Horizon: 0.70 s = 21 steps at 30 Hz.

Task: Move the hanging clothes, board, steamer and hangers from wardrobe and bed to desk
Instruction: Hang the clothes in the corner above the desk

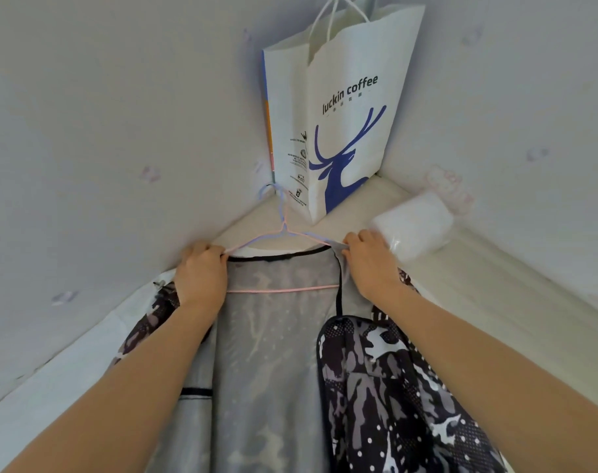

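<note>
A black, grey and white camouflage garment (386, 380) with a grey lining lies spread flat below me, open at the front. A thin pink and lilac wire hanger (283, 230) sits inside its neck, the hook pointing away toward the corner. My left hand (200, 274) grips the garment's left shoulder where the hanger's arm ends. My right hand (367, 264) pinches the right shoulder and collar at the other arm of the hanger. The hanger's pink lower bar shows across the lining between my hands.
A white paper bag (345, 110) with a blue deer print stands upright in the corner beyond the hanger hook. A clear plastic packet (415, 227) lies just right of my right hand. Pale walls (103, 114) close in on the left and right.
</note>
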{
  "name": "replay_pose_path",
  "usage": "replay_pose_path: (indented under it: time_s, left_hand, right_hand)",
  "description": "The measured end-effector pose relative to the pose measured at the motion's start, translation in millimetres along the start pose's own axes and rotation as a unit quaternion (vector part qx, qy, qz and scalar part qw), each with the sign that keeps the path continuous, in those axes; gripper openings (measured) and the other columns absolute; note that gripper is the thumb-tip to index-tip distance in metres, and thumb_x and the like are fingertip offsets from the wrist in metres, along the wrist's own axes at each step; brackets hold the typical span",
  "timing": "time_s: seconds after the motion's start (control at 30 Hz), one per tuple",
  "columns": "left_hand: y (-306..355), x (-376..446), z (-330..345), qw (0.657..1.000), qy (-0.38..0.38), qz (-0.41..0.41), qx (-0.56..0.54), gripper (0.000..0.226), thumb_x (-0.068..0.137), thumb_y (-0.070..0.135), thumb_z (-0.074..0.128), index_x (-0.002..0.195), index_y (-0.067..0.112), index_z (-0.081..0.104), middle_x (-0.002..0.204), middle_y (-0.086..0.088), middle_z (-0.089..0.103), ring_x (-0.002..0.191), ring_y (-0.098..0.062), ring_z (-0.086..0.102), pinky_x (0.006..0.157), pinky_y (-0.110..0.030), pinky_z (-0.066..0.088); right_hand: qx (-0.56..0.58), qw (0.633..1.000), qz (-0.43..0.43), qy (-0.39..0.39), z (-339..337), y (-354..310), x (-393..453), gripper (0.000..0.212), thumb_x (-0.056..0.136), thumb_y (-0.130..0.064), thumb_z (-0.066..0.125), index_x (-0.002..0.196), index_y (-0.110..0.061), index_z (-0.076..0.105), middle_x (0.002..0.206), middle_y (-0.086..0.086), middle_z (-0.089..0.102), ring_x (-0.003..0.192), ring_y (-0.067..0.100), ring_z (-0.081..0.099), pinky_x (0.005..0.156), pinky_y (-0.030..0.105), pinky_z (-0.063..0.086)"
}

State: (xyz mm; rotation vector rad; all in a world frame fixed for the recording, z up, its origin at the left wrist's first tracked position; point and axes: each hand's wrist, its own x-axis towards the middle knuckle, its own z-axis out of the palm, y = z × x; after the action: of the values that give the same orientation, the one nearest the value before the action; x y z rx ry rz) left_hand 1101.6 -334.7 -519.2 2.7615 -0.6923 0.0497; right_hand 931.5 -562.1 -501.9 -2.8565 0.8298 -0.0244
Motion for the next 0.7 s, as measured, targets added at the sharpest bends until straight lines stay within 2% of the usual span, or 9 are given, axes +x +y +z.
replay_pose_path:
  time_s: [0.2, 0.4, 0.53, 0.7]
  left_hand:
    - [-4, -1, 1, 1.000, -0.010, 0.019, 0.010, 0.020, 0.091, 0.017, 0.056, 0.099, 0.002, 0.069, 0.100, -0.018, 0.059, 0.097, -0.039, 0.052, 0.072, -0.047, 0.049]
    - [-1, -17, -9, 0.998, -0.050, 0.029, 0.020, 0.037, 0.092, 0.022, 0.052, 0.126, 0.008, 0.057, 0.124, -0.014, 0.058, 0.110, -0.038, 0.051, 0.092, -0.047, 0.043]
    - [-1, -40, -18, 0.996, -0.075, 0.030, 0.043, 0.049, 0.096, 0.030, 0.047, 0.141, 0.010, 0.043, 0.146, -0.010, 0.043, 0.132, -0.033, 0.039, 0.110, -0.046, 0.028]
    - [-5, -104, -36, 0.992, -0.075, 0.069, 0.074, 0.055, 0.094, 0.030, 0.052, 0.143, 0.009, 0.041, 0.149, -0.011, 0.040, 0.138, -0.031, 0.034, 0.113, -0.050, 0.025]
  right_hand:
    - [-0.035, 0.999, -0.003, -0.020, -1, -2, -2, 0.021, 0.099, -0.017, 0.039, 0.112, -0.005, 0.051, 0.116, 0.014, 0.052, 0.109, 0.032, 0.047, 0.091, 0.041, 0.042]
    - [-0.023, 0.999, -0.014, -0.024, -8, -11, -13, 0.028, 0.096, -0.015, 0.041, 0.122, -0.005, 0.047, 0.120, 0.014, 0.053, 0.109, 0.031, 0.048, 0.091, 0.037, 0.038]
    - [0.007, 0.999, -0.011, -0.033, -12, -18, -32, 0.041, 0.098, -0.018, 0.039, 0.137, -0.003, 0.037, 0.137, 0.015, 0.045, 0.127, 0.032, 0.040, 0.102, 0.039, 0.035]
    - [0.000, 0.998, -0.021, -0.058, -23, -27, -92, 0.053, 0.100, -0.027, 0.037, 0.145, -0.002, 0.027, 0.149, 0.016, 0.034, 0.140, 0.032, 0.026, 0.116, 0.041, 0.021]
